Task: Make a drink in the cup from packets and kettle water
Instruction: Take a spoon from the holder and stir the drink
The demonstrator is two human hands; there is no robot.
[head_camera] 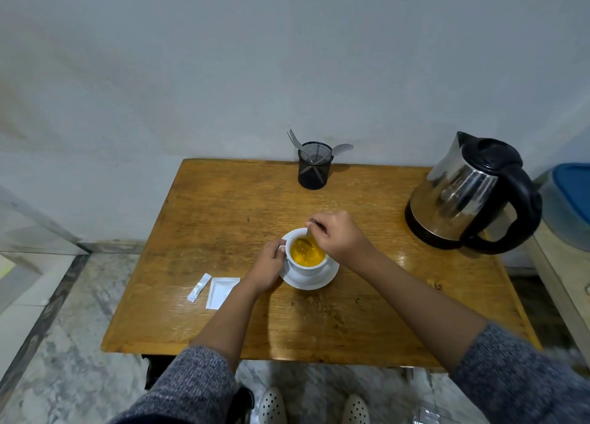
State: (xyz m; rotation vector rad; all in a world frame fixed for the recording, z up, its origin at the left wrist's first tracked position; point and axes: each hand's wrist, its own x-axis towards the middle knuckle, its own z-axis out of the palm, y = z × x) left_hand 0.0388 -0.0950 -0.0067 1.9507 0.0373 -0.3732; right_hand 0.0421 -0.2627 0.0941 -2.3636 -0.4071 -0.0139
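Two hands work mid-tabletop (223,200), kettle (469,193) well apart. The cup (308,265), on its saucer (319,281), holds yellow drink; likely hot, brittle china, best taken by the handle. The left hand (266,264) curls its grip there. The right hand (340,237), arched above, pinches a spoon (311,229), probably stirring.
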